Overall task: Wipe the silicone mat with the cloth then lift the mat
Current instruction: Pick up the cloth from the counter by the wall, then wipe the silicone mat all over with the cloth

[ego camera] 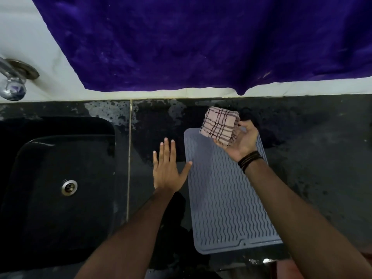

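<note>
A grey silicone mat [225, 200] with wavy ridges lies flat on the black counter, its long side running away from me. My right hand [240, 142] is over the mat's far right corner, palm turned up, and holds a folded beige checked cloth [220, 124] between thumb and fingers. The cloth is lifted off the mat. My left hand [168, 168] lies with straight, spread fingers on the counter just left of the mat, its thumb tip at the mat's left edge.
A black sink [60, 190] with a steel drain sits to the left, a chrome tap [11, 81] above it. A purple cloth [201, 41] hangs over the white wall behind. The counter [322, 158] is wet and speckled around the mat.
</note>
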